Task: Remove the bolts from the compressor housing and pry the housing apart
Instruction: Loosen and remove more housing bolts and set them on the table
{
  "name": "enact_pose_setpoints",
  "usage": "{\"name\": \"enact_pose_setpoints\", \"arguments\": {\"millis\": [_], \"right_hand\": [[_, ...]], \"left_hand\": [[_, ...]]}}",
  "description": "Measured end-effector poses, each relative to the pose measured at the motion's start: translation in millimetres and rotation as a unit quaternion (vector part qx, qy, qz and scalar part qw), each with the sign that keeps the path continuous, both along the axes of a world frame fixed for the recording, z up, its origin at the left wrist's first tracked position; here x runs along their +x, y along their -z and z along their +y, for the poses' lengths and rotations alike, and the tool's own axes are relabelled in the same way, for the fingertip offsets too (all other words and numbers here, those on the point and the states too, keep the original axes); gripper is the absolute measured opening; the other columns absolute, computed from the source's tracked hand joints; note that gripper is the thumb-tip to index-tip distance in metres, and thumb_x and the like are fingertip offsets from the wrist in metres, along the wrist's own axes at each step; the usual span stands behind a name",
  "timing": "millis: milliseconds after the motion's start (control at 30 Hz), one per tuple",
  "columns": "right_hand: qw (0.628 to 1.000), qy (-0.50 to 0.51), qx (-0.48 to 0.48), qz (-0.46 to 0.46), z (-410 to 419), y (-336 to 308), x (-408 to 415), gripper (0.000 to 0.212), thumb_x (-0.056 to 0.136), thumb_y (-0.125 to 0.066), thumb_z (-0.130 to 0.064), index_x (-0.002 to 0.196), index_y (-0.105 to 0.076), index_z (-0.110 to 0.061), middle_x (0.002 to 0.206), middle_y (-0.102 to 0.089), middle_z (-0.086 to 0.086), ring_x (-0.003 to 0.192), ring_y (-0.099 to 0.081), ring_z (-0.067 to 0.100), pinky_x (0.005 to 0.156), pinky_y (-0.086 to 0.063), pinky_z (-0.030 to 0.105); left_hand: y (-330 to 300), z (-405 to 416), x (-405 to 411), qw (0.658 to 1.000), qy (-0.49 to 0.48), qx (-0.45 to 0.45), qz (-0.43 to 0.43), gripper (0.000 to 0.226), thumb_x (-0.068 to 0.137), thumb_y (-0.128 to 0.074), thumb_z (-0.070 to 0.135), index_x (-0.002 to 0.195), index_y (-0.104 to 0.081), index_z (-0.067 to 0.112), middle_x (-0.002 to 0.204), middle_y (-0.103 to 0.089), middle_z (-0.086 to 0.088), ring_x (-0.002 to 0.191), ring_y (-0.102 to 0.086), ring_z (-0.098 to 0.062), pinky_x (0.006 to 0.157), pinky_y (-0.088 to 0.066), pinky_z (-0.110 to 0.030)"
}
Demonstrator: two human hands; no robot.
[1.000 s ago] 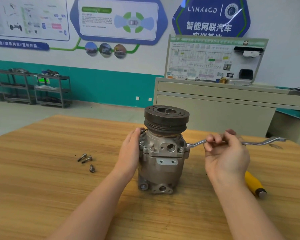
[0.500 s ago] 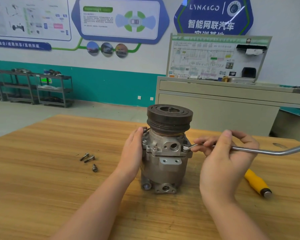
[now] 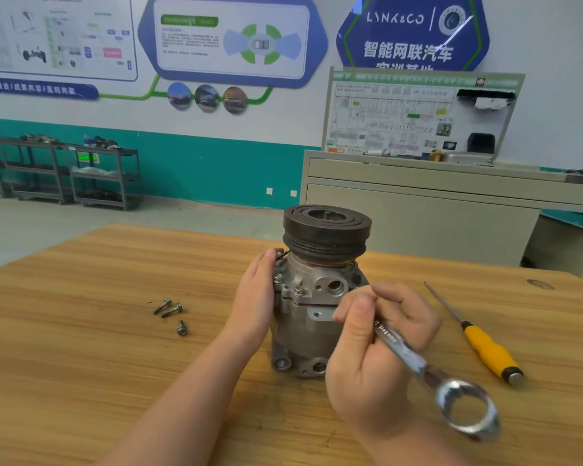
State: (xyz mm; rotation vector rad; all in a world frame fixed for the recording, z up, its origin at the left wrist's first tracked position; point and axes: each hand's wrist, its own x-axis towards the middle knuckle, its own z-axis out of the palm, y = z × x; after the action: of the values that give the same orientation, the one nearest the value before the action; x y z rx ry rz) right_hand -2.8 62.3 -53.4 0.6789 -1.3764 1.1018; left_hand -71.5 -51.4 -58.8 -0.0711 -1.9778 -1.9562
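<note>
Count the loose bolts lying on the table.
3: two bolts lie side by side left of the compressor, a third just nearer. The hands might hide others.

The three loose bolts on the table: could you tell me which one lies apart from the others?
The bolt nearest the camera lies alone; the other two lie side by side just behind it.

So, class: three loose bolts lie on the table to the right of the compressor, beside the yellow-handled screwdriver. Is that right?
Not quite. The head view shows the three loose bolts on the table to the left of the compressor, beyond the left hand. The yellow-handled screwdriver lies alone on the right.
</note>
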Motion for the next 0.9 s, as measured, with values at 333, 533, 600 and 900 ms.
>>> {"name": "enact_pose_setpoints", "arguments": {"millis": [333,533,600,900], "right_hand": [[0.994,0.013,-0.106,-0.009,15.0,-13.6,-9.8,0.051,0.098,-0.037,-0.017,0.102,-0.038,-0.067,0.082,-0.052,0.031,0.062,-0.063,0.018,0.063,-0.053,0.039],[0.998,0.024,-0.063,-0.011,7.3,-1.9,-12.2,0.034,0.101,-0.040,-0.020,0.100,-0.048,0.013,0.111,-0.050,-0.038,0.070,-0.060,0.000,0.070,-0.051,0.017],[0.998,0.026,-0.054,-0.014,2.4,0.7,-9.4,0.042,0.103,-0.039,-0.028,0.102,-0.048,0.012,0.101,-0.054,-0.033,0.077,-0.059,-0.008,0.076,-0.046,0.010],[0.884,-0.225,-0.379,-0.156,37.7,-22.9,-32.0,0.021,0.097,-0.031,-0.001,0.090,-0.040,-0.019,0.049,-0.040,-0.005,0.042,-0.042,0.015,0.042,-0.032,0.019]], "left_hand": [[0.0,-0.9,-0.8,1.000,0.005,0.015,-0.007,0.043,0.106,-0.030,0.041,0.132,-0.059,0.024,0.128,-0.063,0.006,0.124,-0.053,-0.011,0.108,-0.040,-0.035],[-0.3,-0.8,-0.8,1.000,0.002,0.011,-0.013,0.045,0.106,-0.030,0.043,0.137,-0.056,0.023,0.135,-0.060,0.002,0.129,-0.050,-0.015,0.113,-0.036,-0.047],[0.2,-0.7,-1.3,1.000,0.000,0.003,-0.007,0.046,0.106,-0.029,0.043,0.137,-0.056,0.021,0.135,-0.060,0.001,0.129,-0.050,-0.016,0.113,-0.037,-0.047],[0.8,-1.1,-3.2,1.000,0.005,0.020,-0.010,0.044,0.106,-0.031,0.041,0.135,-0.058,0.022,0.130,-0.063,0.004,0.125,-0.053,-0.013,0.112,-0.038,-0.045]]}}
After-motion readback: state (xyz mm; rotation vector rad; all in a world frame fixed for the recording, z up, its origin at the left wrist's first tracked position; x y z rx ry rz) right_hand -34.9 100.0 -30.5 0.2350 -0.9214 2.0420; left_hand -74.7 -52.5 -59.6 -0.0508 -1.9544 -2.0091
